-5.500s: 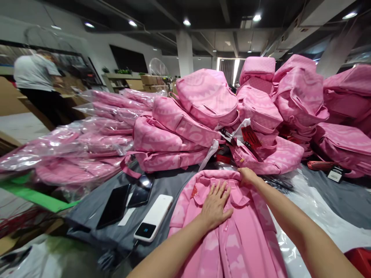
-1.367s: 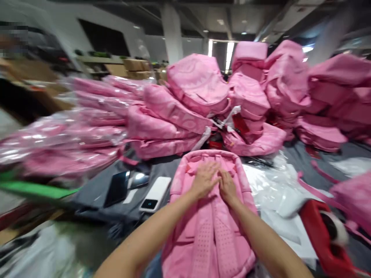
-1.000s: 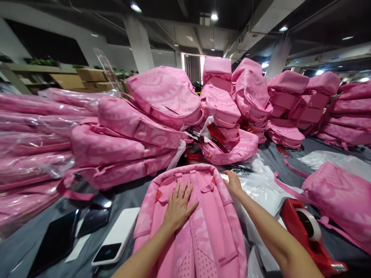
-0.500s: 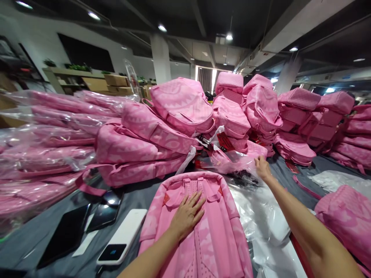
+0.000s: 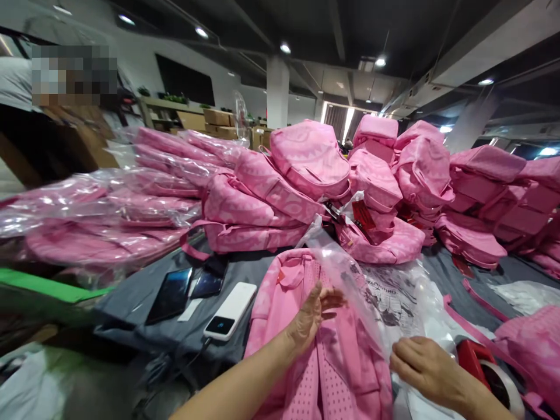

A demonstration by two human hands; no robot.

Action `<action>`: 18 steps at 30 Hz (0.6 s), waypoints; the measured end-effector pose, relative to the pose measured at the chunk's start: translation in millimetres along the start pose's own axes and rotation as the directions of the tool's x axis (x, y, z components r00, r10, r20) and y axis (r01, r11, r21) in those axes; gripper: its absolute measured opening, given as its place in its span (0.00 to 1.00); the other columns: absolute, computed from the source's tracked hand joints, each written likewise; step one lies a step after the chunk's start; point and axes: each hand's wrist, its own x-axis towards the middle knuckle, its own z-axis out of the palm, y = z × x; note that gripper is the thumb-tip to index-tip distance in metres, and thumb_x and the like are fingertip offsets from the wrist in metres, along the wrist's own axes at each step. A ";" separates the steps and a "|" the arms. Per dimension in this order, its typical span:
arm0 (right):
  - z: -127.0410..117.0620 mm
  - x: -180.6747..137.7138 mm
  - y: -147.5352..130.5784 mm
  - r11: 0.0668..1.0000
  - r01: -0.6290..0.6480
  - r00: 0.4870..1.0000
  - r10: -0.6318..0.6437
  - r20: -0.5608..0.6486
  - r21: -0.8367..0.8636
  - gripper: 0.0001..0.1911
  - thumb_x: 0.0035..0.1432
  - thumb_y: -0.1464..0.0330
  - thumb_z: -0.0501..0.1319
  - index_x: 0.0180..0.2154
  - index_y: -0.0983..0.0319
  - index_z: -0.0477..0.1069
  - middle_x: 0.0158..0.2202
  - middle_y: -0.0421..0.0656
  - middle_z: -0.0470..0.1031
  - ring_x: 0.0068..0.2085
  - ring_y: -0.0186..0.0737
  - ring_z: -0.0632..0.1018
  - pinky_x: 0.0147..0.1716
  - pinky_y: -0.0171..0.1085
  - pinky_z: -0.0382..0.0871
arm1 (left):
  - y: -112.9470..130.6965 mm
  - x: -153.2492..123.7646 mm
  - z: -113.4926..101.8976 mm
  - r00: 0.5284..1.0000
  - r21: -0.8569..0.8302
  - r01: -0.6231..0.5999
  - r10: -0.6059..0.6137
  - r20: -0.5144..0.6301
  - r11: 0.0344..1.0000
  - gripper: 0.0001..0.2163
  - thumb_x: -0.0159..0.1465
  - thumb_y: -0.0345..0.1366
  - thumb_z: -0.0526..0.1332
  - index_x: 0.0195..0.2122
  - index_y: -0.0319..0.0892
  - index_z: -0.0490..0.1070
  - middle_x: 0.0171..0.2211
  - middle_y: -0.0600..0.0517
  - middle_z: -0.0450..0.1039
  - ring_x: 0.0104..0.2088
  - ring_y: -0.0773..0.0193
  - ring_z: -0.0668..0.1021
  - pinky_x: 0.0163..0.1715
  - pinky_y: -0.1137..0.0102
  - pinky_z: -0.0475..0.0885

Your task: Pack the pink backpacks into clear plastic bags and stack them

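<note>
A pink camouflage backpack (image 5: 293,361) lies in front of me with its straps and perforated back panel facing up. Over its right side stretches a clear plastic bag (image 5: 350,274). My left hand (image 5: 315,315) is raised just above the backpack, fingers extended, with the film close to its fingertips; whether they touch cannot be made out. To the right of the backpack, my right hand (image 5: 420,367) is closed on the edge of the plastic bag, its fingertips partly hidden. More clear bags with dark print (image 5: 391,297) lie beneath and beyond it.
Pink backpacks (image 5: 310,157) are piled across the back; bagged ones (image 5: 166,198) are stacked left. A white power bank (image 5: 231,309), a tablet (image 5: 170,294) and a phone (image 5: 210,277) lie left. A red tape dispenser (image 5: 475,361) sits right. A person (image 5: 17,87) stands far left.
My right hand has come down and towards me, drawing the plastic bag over the backpack's right side. My left hand has lifted off the back panel. The view has turned left.
</note>
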 end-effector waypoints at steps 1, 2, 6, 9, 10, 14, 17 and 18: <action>1.2 -4.6 -9.1 1.000 0.004 1.000 -0.004 0.026 0.002 0.15 0.72 0.77 0.48 0.38 0.58 0.69 0.26 0.36 0.73 0.25 0.34 0.70 0.24 0.37 0.59 | -1.8 -7.5 5.0 0.997 -0.073 0.070 -0.071 -0.016 0.995 0.33 0.59 0.70 0.57 0.38 0.41 0.79 0.41 0.42 0.82 0.44 0.56 0.82 0.43 0.67 0.74; 2.8 -10.1 -16.1 1.000 -0.001 0.999 0.000 0.053 0.010 0.15 0.72 0.78 0.48 0.38 0.59 0.69 0.26 0.36 0.73 0.25 0.33 0.71 0.24 0.36 0.59 | -4.3 -14.2 9.5 0.990 -0.088 0.128 -0.132 -0.046 0.988 0.31 0.54 0.68 0.63 0.35 0.40 0.77 0.38 0.42 0.82 0.41 0.55 0.82 0.40 0.67 0.74; 10.8 -45.0 -24.7 0.992 -0.113 0.992 0.109 0.062 0.063 0.15 0.74 0.75 0.46 0.41 0.59 0.70 0.29 0.37 0.75 0.26 0.32 0.73 0.25 0.35 0.64 | -16.4 -32.0 20.0 0.929 -0.151 0.293 -0.319 -0.188 0.944 0.25 0.47 0.55 0.75 0.33 0.39 0.74 0.32 0.45 0.80 0.33 0.58 0.79 0.31 0.67 0.74; 14.0 -74.9 -20.3 0.965 -0.258 0.966 0.258 0.024 0.050 0.13 0.74 0.72 0.49 0.42 0.55 0.72 0.32 0.40 0.77 0.27 0.35 0.76 0.26 0.35 0.69 | -22.5 -37.2 21.8 0.902 -0.278 0.334 -0.391 -0.182 0.901 0.21 0.48 0.47 0.76 0.36 0.38 0.75 0.29 0.47 0.79 0.31 0.58 0.79 0.29 0.66 0.76; 13.8 -81.3 -19.5 0.948 -0.318 0.948 0.318 0.005 0.030 0.13 0.73 0.70 0.51 0.42 0.53 0.73 0.33 0.41 0.78 0.28 0.38 0.78 0.26 0.37 0.70 | -23.9 -38.0 22.0 0.907 -0.290 0.325 -0.384 -0.175 0.900 0.20 0.48 0.45 0.76 0.36 0.38 0.75 0.29 0.47 0.79 0.32 0.57 0.80 0.28 0.66 0.76; 8.2 -73.4 -31.8 0.806 -0.591 0.797 0.590 -0.127 0.035 0.10 0.70 0.65 0.56 0.48 0.50 0.73 0.40 0.48 0.80 0.37 0.51 0.82 0.35 0.47 0.76 | -31.0 -40.7 25.4 0.915 -0.285 0.271 -0.338 -0.219 0.919 0.18 0.45 0.40 0.78 0.32 0.38 0.76 0.30 0.46 0.80 0.32 0.59 0.81 0.23 0.71 0.72; 9.6 -37.3 -55.1 0.712 -0.682 0.703 0.702 -0.119 0.167 0.15 0.69 0.61 0.59 0.55 0.55 0.68 0.44 0.49 0.77 0.41 0.50 0.82 0.38 0.46 0.79 | -38.4 -44.7 33.5 0.920 -0.292 0.233 -0.308 -0.242 0.928 0.16 0.44 0.39 0.79 0.29 0.38 0.76 0.29 0.46 0.80 0.30 0.63 0.79 0.23 0.75 0.69; 13.5 -23.6 -62.2 0.695 -0.691 0.692 0.715 -0.099 0.198 0.18 0.68 0.59 0.60 0.56 0.56 0.67 0.45 0.49 0.77 0.41 0.49 0.81 0.38 0.45 0.79 | -40.0 -46.4 36.7 0.921 -0.299 0.226 -0.304 -0.245 0.927 0.15 0.45 0.38 0.78 0.28 0.37 0.76 0.28 0.47 0.80 0.29 0.65 0.79 0.24 0.76 0.69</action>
